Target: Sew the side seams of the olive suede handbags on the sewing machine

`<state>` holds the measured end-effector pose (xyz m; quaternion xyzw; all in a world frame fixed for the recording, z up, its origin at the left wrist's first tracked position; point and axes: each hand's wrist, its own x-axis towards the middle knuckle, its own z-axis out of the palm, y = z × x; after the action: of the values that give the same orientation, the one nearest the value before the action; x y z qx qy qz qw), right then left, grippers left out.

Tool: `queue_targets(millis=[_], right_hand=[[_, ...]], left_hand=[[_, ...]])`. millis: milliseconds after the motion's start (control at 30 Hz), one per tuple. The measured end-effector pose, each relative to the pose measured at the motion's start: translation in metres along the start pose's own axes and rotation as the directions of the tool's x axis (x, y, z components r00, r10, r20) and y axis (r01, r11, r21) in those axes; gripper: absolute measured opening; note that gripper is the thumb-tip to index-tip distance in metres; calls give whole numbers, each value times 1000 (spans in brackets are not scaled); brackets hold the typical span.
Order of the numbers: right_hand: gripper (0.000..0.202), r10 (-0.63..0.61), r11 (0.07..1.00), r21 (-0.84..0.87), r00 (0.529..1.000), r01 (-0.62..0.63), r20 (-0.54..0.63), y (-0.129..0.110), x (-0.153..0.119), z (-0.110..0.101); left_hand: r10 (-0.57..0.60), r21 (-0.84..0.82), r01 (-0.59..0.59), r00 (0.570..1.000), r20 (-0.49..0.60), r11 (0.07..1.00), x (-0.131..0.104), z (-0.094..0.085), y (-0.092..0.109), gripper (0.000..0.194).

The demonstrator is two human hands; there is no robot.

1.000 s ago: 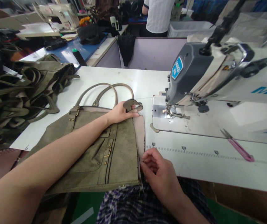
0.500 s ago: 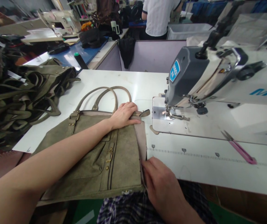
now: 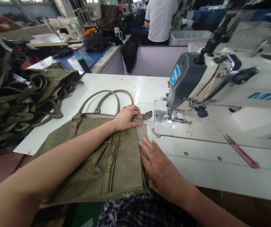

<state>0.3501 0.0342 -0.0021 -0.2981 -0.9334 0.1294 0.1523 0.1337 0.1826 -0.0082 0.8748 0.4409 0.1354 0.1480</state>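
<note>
The left hand (image 3: 127, 118) is lying palm down across the upper right corner of the olive bag (image 3: 128, 157), its fingers reaching over the top edge and its thumb pointing out to the right; whether it is pinching the cloth I cannot tell. The right hand (image 3: 160, 167) is resting nearer the body and to the right of the left one, its fingers extending a little spread and touching the bag's side edge. The bag is lying flat beneath the left hand and forearm, its pale lining (image 3: 142, 130) showing between the two hands. Just right of the left hand, a strap end (image 3: 147, 115) is jutting toward the sewing machine (image 3: 181, 83), which is standing beyond and to the right of both hands. Two handles (image 3: 118, 102) are arching past the left hand over the white table (image 3: 151, 82). Pink-handled snips (image 3: 243, 154) are lying well to the right of the right hand. A heap of olive pieces (image 3: 38, 91) is spreading well to the left of the left hand
</note>
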Motion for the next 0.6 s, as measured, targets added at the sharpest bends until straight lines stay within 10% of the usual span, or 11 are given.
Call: queue_targets(millis=[200, 433, 600], right_hand=[[27, -208, 974, 66, 971, 217, -118, 12, 7, 7], [32, -339, 927, 124, 932, 354, -128, 15, -8, -12], [34, -331, 935, 81, 931, 346, -152, 74, 8, -20]], left_hand=[[-11, -4, 11, 1000, 19, 1000, 1, -4, 4, 24], [-45, -30, 46, 998, 32, 999, -3, 2, 24, 23], [-124, -34, 123, 991, -39, 992, 43, 2, 3, 23]])
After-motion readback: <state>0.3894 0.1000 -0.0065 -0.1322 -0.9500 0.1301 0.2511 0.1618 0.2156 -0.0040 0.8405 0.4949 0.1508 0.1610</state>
